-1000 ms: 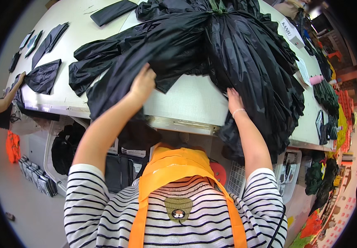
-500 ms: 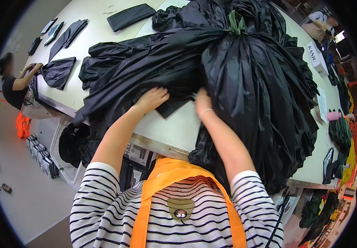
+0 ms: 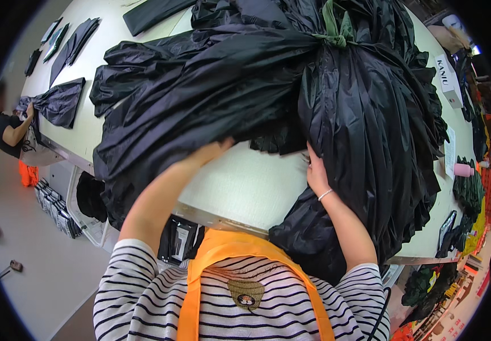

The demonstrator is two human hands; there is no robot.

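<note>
Long white table (image 3: 240, 187) — grey floor (image 3: 35, 256), shelving

Overhead view of a pale worktable (image 3: 240, 187) bearing a large bundle of black pleated fabric (image 3: 291, 96), gathered at its top by a green tie (image 3: 336, 25) and spilling over the near table edge. The left hand (image 3: 211, 152) reaches under the bundle's lower fold, fingers hidden by cloth, while the right hand (image 3: 315, 170), a thin bracelet (image 3: 325, 194) at its wrist, presses against the hanging fabric. At far left another person (image 3: 9, 128) handles a smaller black piece (image 3: 58, 105); a pink cylinder (image 3: 462, 169) lies at the right edge.
</note>
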